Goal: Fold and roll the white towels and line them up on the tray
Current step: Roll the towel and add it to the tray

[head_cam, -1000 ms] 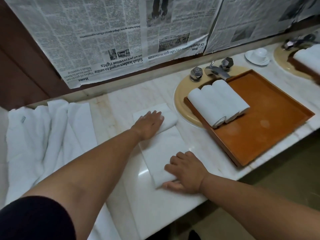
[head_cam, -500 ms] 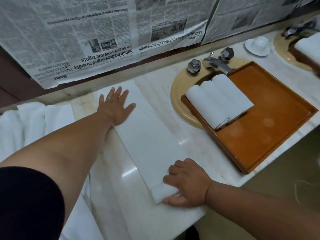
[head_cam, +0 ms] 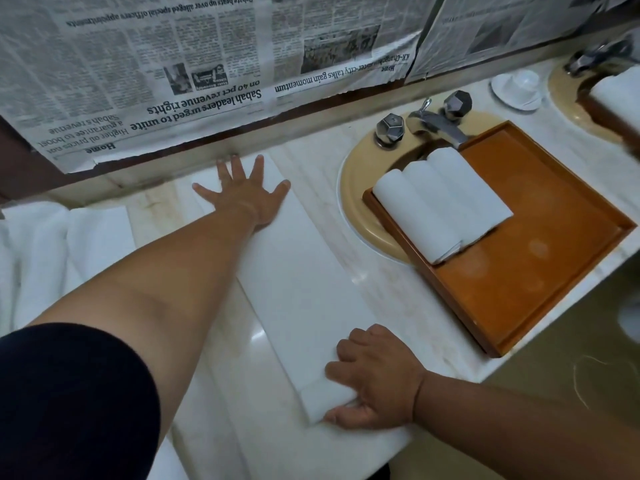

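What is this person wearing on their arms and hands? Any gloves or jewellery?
No gloves: the left hand and right hand are bare, with no ring, watch or bracelet showing. A black short sleeve covers the left upper arm; both forearms are uncovered.

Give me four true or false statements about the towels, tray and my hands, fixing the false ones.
1. Three rolled white towels lie in the brown wooden tray. True.
2. The left hand grips a rolled towel. False: it presses flat, fingers spread, on the far end of the long folded white towel.
3. The right hand holds that towel's near end. True.
4. The tray sits on the floor. False: it rests across the beige round sink.
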